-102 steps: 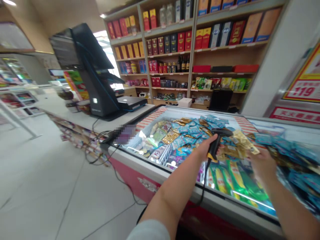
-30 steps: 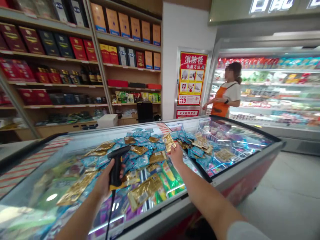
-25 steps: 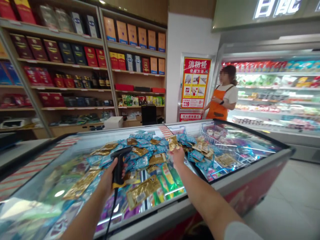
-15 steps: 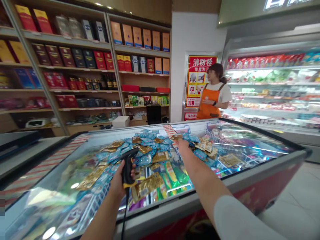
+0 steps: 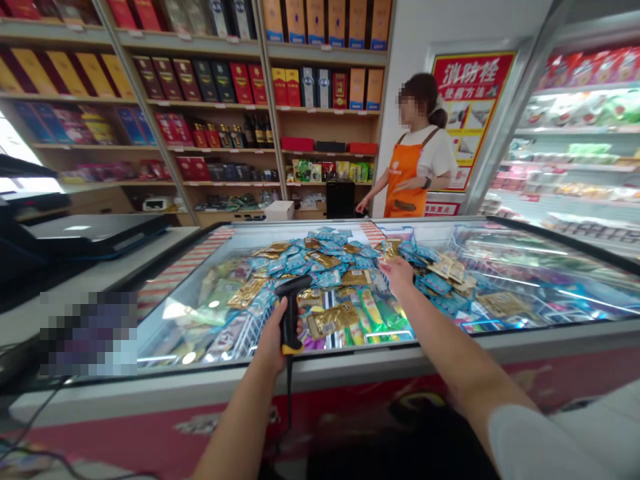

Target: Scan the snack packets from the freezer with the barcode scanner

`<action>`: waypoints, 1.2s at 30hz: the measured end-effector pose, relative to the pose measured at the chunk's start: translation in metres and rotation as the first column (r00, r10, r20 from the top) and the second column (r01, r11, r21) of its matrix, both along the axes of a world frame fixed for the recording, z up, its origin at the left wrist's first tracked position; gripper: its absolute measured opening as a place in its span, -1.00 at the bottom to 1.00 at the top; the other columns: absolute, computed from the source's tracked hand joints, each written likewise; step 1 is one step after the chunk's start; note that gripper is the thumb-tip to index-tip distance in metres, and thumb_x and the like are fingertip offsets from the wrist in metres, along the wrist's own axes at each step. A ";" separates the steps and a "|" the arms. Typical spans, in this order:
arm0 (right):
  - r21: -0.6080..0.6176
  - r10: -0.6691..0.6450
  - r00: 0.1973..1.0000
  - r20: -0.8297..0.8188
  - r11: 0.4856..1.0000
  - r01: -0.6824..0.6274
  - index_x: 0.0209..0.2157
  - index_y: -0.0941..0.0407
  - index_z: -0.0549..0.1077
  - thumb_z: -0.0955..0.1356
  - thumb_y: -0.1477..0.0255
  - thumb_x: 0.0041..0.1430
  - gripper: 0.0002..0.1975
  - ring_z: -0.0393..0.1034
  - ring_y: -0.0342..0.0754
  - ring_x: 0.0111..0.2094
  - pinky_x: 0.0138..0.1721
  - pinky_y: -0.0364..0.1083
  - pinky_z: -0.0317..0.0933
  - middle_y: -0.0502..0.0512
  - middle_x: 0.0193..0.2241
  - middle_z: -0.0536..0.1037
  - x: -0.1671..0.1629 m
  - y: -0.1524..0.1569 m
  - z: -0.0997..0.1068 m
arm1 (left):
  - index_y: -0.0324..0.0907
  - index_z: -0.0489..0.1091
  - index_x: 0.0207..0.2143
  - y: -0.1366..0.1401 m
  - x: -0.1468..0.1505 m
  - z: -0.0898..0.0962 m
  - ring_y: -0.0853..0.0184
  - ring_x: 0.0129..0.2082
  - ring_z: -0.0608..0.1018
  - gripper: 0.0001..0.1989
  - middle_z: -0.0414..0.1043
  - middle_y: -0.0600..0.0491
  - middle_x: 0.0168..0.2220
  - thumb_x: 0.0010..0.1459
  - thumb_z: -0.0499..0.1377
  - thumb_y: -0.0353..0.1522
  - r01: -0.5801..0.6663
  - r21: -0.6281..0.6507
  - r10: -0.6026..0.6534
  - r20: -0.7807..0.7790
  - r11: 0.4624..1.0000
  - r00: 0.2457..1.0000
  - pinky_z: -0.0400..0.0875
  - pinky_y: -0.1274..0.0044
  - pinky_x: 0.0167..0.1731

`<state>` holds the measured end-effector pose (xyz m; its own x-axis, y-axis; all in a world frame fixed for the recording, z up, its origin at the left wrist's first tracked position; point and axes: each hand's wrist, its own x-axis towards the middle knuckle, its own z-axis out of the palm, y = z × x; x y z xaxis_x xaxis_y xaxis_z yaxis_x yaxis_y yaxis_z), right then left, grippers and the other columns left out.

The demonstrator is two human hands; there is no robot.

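Observation:
My left hand [image 5: 273, 339] is wrapped round the handle of a black and yellow barcode scanner [image 5: 289, 319], its head tilted over the glass and its cord hanging down. My right hand [image 5: 398, 275] reaches farther forward, fingers closed at the near edge of a gold packet [image 5: 392, 249]. Left of that hand, a loose heap of small blue packets [image 5: 300, 264] mixed with gold ones lies on the glass top of a chest freezer [image 5: 345, 355]. A larger gold packet [image 5: 334, 320] rests on the glass near the scanner. More blue and beige packets [image 5: 447, 268] lie to the right.
Behind the freezer stands a person in an orange apron [image 5: 403, 177]. Shelves of boxed bottles [image 5: 215, 103] line the back wall. At left is a counter [image 5: 165, 243] with dark equipment and cables. A lit refrigerated case [image 5: 575, 147] stands at right.
My view has swung left and downward. The scanner stays in my left hand and my right hand stays at the gold packet. The person in the apron now stretches an arm down to the left.

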<state>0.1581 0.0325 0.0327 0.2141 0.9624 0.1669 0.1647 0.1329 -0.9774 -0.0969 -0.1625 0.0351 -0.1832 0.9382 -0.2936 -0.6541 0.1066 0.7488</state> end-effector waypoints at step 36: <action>0.051 0.169 0.972 -0.162 0.985 -0.163 -0.39 0.13 0.45 0.38 0.40 -0.16 -0.80 0.35 -0.08 -0.52 -0.59 -0.15 0.22 0.03 -0.49 0.48 0.063 -0.109 -0.033 | -0.27 0.37 -0.37 0.009 0.119 0.001 0.49 -0.71 0.37 -0.70 0.36 0.06 -0.58 0.08 0.17 -0.18 0.193 0.082 -0.190 -0.044 0.978 0.981 0.25 0.68 -0.76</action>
<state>0.2212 -0.0769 0.0001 0.0792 0.9808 0.1784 -0.0260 0.1810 -0.9831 0.0217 -0.1536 0.0365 -0.0070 0.9781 -0.2078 -0.6005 0.1621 0.7830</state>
